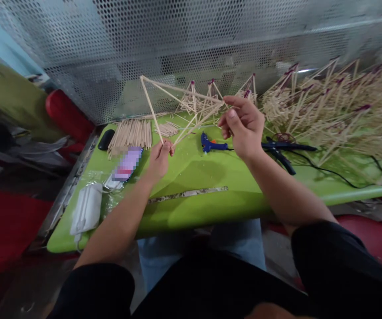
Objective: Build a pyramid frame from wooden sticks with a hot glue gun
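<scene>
My left hand (161,155) is closed on the lower corner of a wooden stick frame (151,107), an open angular shape of thin pale sticks joined at their ends. The frame is held up above the green table (191,173). At its right corner is my right hand (245,126), with curled fingers and the index fingertip against the sticks. Below and between the hands lies a blue glue gun (210,144), its cord running to the right. A bundle of loose sticks (133,133) lies left of the frame, beside a small pile of shorter sticks (167,129).
Many stick structures with purple tips (323,102) crowd the table's right side. Black-handled tools (280,153) lie near my right forearm. A phone (127,165), a white power bank (87,208) and a black mouse-like object (106,139) are at left. A perforated metal panel (191,40) stands behind.
</scene>
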The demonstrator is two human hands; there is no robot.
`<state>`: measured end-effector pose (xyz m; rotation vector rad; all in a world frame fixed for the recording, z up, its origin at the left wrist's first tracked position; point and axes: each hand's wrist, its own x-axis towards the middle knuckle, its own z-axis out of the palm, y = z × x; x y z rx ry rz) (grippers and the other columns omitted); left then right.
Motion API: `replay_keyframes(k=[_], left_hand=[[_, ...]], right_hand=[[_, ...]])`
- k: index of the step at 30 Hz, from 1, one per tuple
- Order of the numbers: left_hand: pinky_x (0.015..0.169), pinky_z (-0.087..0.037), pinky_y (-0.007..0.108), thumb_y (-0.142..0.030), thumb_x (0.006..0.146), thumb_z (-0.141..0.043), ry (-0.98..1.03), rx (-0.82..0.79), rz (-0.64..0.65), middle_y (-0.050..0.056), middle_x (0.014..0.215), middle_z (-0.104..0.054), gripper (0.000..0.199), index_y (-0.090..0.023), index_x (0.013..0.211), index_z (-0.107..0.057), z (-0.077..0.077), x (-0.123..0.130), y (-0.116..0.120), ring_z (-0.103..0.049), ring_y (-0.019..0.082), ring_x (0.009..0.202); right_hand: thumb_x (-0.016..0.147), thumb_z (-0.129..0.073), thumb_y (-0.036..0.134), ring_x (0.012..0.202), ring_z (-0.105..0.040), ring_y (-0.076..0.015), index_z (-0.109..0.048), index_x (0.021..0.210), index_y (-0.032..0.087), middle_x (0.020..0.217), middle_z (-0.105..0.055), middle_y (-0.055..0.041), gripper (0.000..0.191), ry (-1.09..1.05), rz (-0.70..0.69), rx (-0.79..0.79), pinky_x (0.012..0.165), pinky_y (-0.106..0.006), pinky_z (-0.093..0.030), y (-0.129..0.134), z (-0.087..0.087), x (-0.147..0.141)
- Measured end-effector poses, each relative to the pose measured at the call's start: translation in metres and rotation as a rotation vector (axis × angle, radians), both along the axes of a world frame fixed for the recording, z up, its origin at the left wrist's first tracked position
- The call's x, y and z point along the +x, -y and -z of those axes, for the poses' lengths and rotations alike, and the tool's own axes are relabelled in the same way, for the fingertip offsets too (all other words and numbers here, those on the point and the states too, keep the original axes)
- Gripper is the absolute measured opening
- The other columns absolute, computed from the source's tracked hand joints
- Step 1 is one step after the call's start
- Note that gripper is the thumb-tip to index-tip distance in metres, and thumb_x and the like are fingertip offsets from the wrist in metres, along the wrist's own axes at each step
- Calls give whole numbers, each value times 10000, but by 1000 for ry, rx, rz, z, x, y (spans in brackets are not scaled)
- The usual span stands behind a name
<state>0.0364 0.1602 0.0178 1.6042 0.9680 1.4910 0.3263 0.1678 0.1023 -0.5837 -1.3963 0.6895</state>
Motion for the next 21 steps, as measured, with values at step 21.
replay_keyframes(k=[21], left_hand=[[765,-451,389,-712,1129,-541,-173,121,-179,21,811,-561,500,-285,881,-617,-12,13,27,-530,215,762]], right_hand=[[959,-797,859,601,-653,-137,-796,1062,323,833,-711,-6,546,-35,1,-141,522,-289,-592,47,-14,-8]])
